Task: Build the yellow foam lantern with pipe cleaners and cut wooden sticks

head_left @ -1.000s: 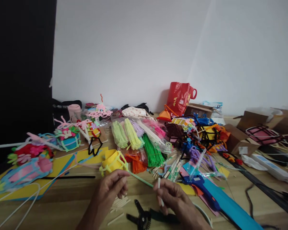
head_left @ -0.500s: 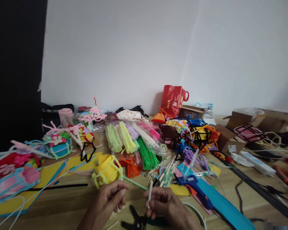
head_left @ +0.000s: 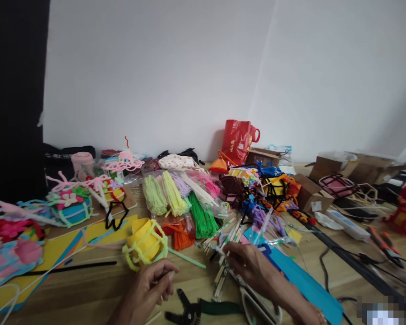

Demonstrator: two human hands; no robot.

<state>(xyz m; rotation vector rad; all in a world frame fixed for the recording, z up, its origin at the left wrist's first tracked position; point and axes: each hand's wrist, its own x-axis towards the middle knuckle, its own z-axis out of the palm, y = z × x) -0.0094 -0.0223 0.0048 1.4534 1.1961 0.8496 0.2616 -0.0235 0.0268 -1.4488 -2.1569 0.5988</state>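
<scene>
A white wall (head_left: 155,76) rises behind a long wooden table (head_left: 84,282) heaped with craft supplies: bagged bundles of pipe cleaners (head_left: 203,221) in lime, yellow and green across the middle, a red carrier bag (head_left: 238,142) against the wall, and cardboard boxes (head_left: 311,194) off to the right. Near the front edge, a little right of centre, a bunch of pale wooden sticks (head_left: 225,271) lies at a slant, its long axis running from low on the near side up and to the right, toward the heap. The person's right hand (head_left: 252,266) reaches in from the lower right, with the thumb and forefinger closed on the sticks near their upper part and the other fingers curled beside them. Under that forearm lie white-handled scissors (head_left: 257,307), and a teal foam sheet (head_left: 304,284) runs just to the right. The left hand (head_left: 145,289) rests low at the near edge, loosely curled and partly open, gripping nothing I can see. It sits nearest a yellow foam cup (head_left: 144,241) caged in yellow-green pipe cleaner, just beyond the fingers, with a thin green straw (head_left: 186,258) lying apart to its right and a black clamp (head_left: 189,311) below.
</scene>
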